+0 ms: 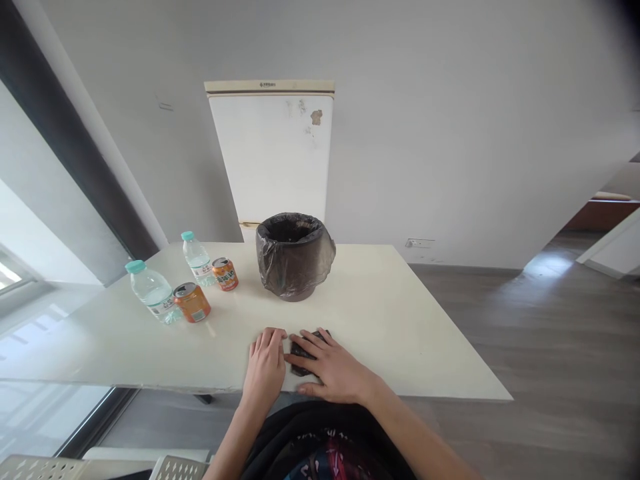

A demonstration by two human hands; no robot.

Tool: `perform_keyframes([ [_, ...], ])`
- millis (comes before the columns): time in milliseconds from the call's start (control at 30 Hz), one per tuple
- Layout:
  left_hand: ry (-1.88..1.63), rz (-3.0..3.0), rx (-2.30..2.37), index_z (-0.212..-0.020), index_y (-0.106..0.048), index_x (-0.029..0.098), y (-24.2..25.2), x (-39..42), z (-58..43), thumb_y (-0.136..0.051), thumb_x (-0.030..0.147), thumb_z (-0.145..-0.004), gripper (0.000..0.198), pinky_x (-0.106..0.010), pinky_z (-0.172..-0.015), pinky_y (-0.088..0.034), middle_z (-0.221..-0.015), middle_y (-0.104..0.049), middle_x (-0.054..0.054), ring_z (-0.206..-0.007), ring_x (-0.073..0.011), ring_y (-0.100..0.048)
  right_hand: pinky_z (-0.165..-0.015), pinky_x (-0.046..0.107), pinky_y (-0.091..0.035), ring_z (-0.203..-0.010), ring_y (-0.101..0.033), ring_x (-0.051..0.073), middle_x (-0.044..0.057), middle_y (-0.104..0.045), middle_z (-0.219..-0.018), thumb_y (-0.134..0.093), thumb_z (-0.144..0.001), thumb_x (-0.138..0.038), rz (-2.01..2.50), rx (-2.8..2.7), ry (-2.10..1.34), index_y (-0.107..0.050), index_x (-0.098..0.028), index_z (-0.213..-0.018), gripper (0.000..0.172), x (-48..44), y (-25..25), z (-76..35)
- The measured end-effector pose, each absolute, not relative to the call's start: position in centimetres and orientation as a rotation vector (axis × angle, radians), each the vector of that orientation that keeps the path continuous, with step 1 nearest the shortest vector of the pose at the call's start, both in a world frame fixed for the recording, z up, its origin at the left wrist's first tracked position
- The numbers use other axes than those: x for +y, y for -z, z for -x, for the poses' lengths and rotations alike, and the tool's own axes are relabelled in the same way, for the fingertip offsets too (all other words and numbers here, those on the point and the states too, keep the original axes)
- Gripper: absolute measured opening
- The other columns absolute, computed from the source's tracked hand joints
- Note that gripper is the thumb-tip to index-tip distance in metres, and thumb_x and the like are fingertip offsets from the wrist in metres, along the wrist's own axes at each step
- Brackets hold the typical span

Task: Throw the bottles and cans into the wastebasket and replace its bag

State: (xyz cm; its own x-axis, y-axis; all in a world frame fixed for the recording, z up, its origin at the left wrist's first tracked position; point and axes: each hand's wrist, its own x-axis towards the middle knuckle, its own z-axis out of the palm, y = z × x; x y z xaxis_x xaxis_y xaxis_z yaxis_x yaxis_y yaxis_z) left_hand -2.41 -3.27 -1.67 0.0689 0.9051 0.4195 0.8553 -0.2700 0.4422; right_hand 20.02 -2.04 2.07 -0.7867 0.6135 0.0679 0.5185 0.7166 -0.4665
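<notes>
The dark, crinkled bundle (pixel 300 351), apparently folded plastic, lies at the lower centre of the frame, near the front edge of the bench (pixel 400 320). The right hand (pixel 335 370) rests over it palm down with its fingers spread apart; this flat contact probably serves to press the bundle against the surface and stop it sliding or springing open. The left hand (pixel 265 363) stands just beside it, on the frame's left side of the bundle. Its fingers lie together and bend downward, seemingly as a side stop; whether they pinch an edge cannot be told.

A bin (pixel 293 283) stands upright at the centre of the frame, beyond the hands. Its thin dark liner (pixel 270 263) is folded outward over the rim, which likely keeps the mouth open and the film from slipping inside.

Two capped bottles (pixel 153 293) and two orange cans (pixel 193 305) stand upright as a group left of centre, well apart from the hands, leaving the pressing area unobstructed.
</notes>
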Motion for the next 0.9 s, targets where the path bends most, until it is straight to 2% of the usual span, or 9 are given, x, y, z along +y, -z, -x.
perform_keyframes([
  [167, -0.967, -2.270, 1.859, -0.107, -0.060, 0.024, 1.7, -3.3, 2.3, -0.039, 0.011, -0.104, 0.025, -0.042, -0.088, -0.045, -0.111, -0.066, -0.007, -0.103, -0.0256, -0.063, -0.133, 0.065, -0.010, -0.166, -0.014, 0.034, -0.001, -0.011, -0.179, -0.046, -0.102, -0.073, 1.081, -2.715, -0.567, -0.030, -0.045, -0.167, 0.072, -0.1, -2.0, -24.4],
  [300, -0.937, -2.297, 1.884, -0.105, -0.061, 0.024, 1.8, -3.3, 2.2, -0.041, 0.012, -0.104, 0.024, -0.041, -0.087, -0.044, -0.111, -0.065, -0.007, -0.100, -0.0259, -0.061, -0.133, 0.063, -0.006, -0.166, -0.009, 0.032, -0.002, -0.007, -0.179, -0.038, -0.106, -0.071, 1.175, -2.757, -0.502, -0.017, -0.045, -0.170, 0.073, 2.2, -2.0, -29.9],
  [467, -0.917, -2.306, 1.891, -0.107, -0.062, 0.024, 1.9, -3.2, 2.2, -0.041, 0.011, -0.103, 0.025, -0.042, -0.087, -0.043, -0.112, -0.065, -0.007, -0.101, -0.0261, -0.059, -0.136, 0.055, -0.007, -0.166, -0.014, 0.029, 0.004, -0.011, -0.179, -0.035, -0.105, -0.073, 1.381, -2.683, -0.492, 0.005, -0.031, -0.173, 0.088, 4.8, -1.9, -35.5],
  [533, -0.920, -2.318, 1.898, -0.107, -0.062, 0.024, 1.8, -3.3, 2.1, -0.042, 0.011, -0.103, 0.024, -0.042, -0.087, -0.043, -0.111, -0.065, -0.008, -0.101, -0.0260, -0.059, -0.136, 0.052, -0.007, -0.167, -0.012, 0.028, 0.003, -0.012, -0.180, -0.031, -0.106, -0.072, 1.465, -2.640, -0.488, 0.001, -0.030, -0.173, 0.086, 5.6, -1.6, -36.7],
  [633, -0.907, -2.335, 1.908, -0.105, -0.061, 0.023, 1.7, -3.3, 2.0, -0.043, 0.010, -0.102, 0.023, -0.042, -0.087, -0.043, -0.110, -0.065, -0.008, -0.100, -0.0261, -0.059, -0.136, 0.052, -0.004, -0.167, -0.011, 0.028, -0.001, -0.014, -0.180, -0.024, -0.107, -0.071, 1.525, -2.604, -0.470, -0.019, -0.034, -0.173, 0.075, 6.6, -1.2, -37.9],
  [700, -0.887, -2.345, 1.909, -0.105, -0.061, 0.023, 1.6, -3.3, 2.0, -0.043, 0.010, -0.101, 0.022, -0.043, -0.087, -0.043, -0.110, -0.065, -0.008, -0.101, -0.0263, -0.059, -0.136, 0.053, -0.005, -0.167, -0.011, 0.028, -0.002, -0.013, -0.180, -0.021, -0.107, -0.070, 1.561, -2.572, -0.462, -0.026, -0.035, -0.171, 0.073, 7.3, -0.9, -38.6],
  [900, -0.898, -2.362, 1.912, -0.104, -0.061, 0.024, 1.5, -3.2, 1.9, -0.047, 0.011, -0.099, 0.020, -0.041, -0.086, -0.043, -0.109, -0.064, -0.006, -0.101, -0.0265, -0.060, -0.134, 0.060, -0.008, -0.166, -0.010, 0.033, 0.002, -0.011, -0.180, -0.022, -0.104, -0.073, 1.762, -2.474, -0.388, -0.019, -0.032, -0.173, 0.080, 8.9, -0.9, -41.0],
])
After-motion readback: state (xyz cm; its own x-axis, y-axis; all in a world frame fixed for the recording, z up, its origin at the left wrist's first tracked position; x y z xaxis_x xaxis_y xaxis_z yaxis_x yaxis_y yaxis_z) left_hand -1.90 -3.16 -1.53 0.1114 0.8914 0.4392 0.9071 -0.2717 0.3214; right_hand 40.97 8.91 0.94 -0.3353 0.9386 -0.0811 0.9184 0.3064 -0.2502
